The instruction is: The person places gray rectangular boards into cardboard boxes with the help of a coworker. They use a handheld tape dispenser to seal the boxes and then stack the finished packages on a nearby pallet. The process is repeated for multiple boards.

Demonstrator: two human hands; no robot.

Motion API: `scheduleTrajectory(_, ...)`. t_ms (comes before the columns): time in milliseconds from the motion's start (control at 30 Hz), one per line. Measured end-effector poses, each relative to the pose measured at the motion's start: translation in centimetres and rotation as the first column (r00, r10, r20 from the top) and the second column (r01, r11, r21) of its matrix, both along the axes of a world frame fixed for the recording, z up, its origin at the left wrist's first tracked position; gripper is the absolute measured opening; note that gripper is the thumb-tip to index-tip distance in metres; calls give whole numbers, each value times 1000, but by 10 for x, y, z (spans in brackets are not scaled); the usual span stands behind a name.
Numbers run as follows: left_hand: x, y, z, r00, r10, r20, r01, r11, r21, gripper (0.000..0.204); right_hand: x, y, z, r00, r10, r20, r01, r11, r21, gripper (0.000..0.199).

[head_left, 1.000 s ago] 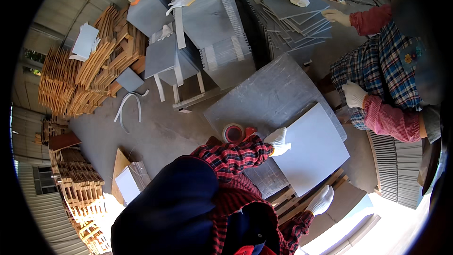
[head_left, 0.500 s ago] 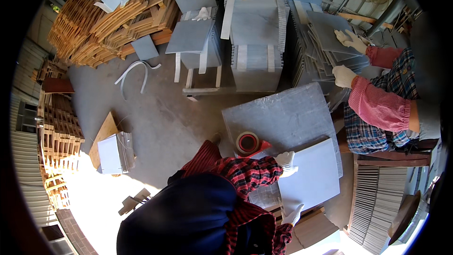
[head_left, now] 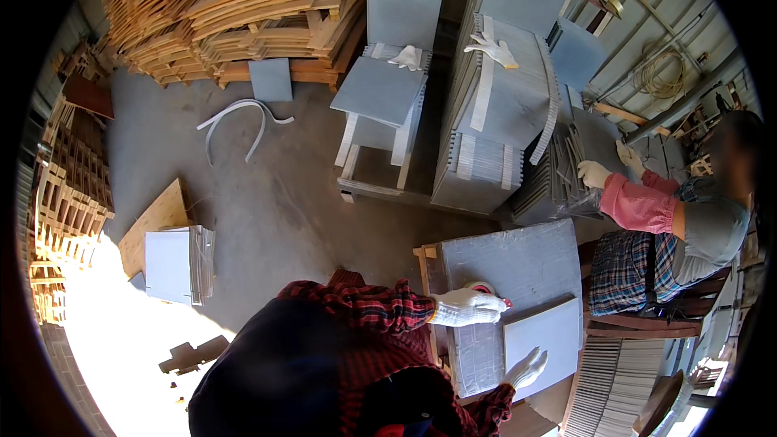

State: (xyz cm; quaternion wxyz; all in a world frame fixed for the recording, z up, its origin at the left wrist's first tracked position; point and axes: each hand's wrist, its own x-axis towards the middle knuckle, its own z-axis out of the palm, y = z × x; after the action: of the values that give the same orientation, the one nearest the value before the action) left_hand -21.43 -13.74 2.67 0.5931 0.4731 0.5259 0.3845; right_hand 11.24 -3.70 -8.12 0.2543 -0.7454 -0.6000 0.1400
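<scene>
Grey tile [head_left: 553, 341] flat on tabletop [head_left: 518, 263] | lower edge gripped by right hand [head_left: 526, 368] | left hand [head_left: 468, 307] spread open beside it, on tape roll [head_left: 483, 286]

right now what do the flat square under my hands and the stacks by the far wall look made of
Square slab: probably matte pale-grey tile or cement board; flat, thin, crisp edges. Right hand holds its near edge, left hand beside it. Far stacks: bare wood, tan curved slats with visible grain.
</scene>
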Motion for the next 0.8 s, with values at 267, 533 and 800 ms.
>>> scheduleTrajectory(267,-143,-197,-113,651,550,523,-550,817,-173,38,-243,-72,6,707,700,-107,-707,692,-144,33)
scheduleTrajectory(533,-240,-209,-18,872,477,-111,-484,874,-38,44,-363,-56,-9,673,708,-215,-739,633,-231,48)
scheduleTrajectory(800,-348,-194,-21,793,609,-18,-590,761,-270,47,-529,71,29,660,601,-451,-670,742,8,56)
